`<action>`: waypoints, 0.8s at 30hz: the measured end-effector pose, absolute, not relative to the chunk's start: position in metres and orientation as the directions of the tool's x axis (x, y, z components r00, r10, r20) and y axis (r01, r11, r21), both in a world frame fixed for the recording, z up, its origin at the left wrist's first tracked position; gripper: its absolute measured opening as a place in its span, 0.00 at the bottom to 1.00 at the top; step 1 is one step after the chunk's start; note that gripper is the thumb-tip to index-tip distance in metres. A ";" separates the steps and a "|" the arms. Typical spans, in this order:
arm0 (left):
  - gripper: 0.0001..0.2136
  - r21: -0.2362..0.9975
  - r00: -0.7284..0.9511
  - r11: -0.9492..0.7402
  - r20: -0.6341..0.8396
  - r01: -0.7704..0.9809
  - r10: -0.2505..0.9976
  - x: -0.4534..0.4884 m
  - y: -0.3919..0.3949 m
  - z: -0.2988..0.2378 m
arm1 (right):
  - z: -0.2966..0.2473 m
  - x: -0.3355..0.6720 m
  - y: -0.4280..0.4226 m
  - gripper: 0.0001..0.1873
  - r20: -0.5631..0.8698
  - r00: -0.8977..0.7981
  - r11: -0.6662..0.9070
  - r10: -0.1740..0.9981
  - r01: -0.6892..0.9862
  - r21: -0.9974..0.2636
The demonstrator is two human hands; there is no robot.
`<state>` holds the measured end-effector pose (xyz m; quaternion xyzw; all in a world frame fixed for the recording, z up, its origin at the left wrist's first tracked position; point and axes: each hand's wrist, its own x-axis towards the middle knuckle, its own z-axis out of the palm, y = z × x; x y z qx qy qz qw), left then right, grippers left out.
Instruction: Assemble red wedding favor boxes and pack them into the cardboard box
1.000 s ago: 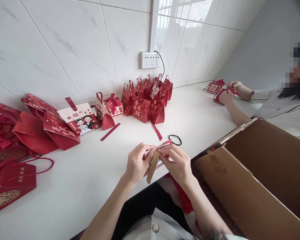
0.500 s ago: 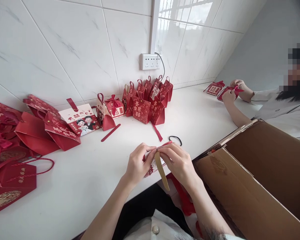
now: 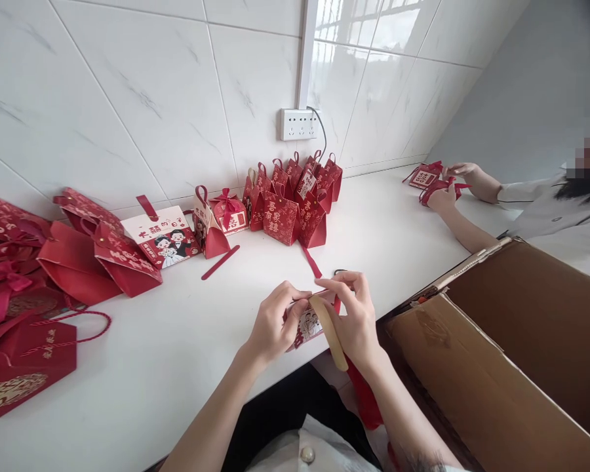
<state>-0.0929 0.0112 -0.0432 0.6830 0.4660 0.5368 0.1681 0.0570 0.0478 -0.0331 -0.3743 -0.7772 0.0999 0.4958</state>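
Note:
Just inside the table's front edge, my left hand [image 3: 274, 322] pinches the top of a small red-and-white gift box [image 3: 309, 326] printed with a cartoon couple. From that top a gold ribbon strap [image 3: 335, 342] hangs loose toward me. My right hand [image 3: 358, 320] is at the box's right side, its index finger stretched out above the top and apart from the thumb. The strap passes close by the right thumb; whether they touch I cannot tell. Part of the box is behind my fingers.
Several finished red gift boxes [image 3: 280, 216] stand by the wall, more red boxes and bags [image 3: 78, 262] at left. A red strap [image 3: 220, 262] lies on the white table [image 3: 177, 354]. An open cardboard box [image 3: 452, 354] stands at right. A co-worker's hands [image 3: 445, 193] handle another red box.
My right hand has loosened its pinch at the box top, its fingers lifting and spreading. The gold strap's free end has swung right. My left hand keeps its hold.

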 end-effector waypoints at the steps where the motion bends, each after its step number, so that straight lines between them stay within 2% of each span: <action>1: 0.08 0.724 -0.007 -0.512 0.580 0.462 0.814 -0.093 0.011 -0.043 | -0.036 0.055 0.047 0.09 0.693 -0.202 0.688 0.692 0.476 -0.548; 6: 0.05 0.681 0.023 -0.554 0.621 0.479 0.784 -0.092 0.011 -0.042 | -0.040 0.047 0.042 0.08 0.643 -0.094 0.616 0.760 0.420 -0.666; 9: 0.02 0.701 -0.003 -0.517 0.594 0.492 0.804 -0.091 0.011 -0.042 | -0.033 0.050 0.045 0.09 0.571 -0.120 0.562 0.812 0.423 -0.711; 13: 0.05 0.764 -0.037 -0.432 0.509 0.479 0.860 -0.090 0.010 -0.040 | -0.024 0.056 0.052 0.08 0.476 -0.187 0.510 0.859 0.388 -0.768; 17: 0.04 0.776 -0.068 -0.418 0.505 0.472 0.861 -0.087 0.008 -0.038 | -0.021 0.061 0.057 0.07 0.413 -0.243 0.476 0.878 0.351 -0.806; 20: 0.04 0.775 -0.087 -0.418 0.513 0.473 0.854 -0.086 0.008 -0.036 | -0.016 0.064 0.057 0.08 0.376 -0.314 0.482 0.872 0.419 -0.770; 24: 0.05 0.800 -0.109 -0.385 0.482 0.461 0.870 -0.084 0.009 -0.033 | -0.003 0.066 0.058 0.07 0.487 -0.376 0.613 0.788 0.542 -0.575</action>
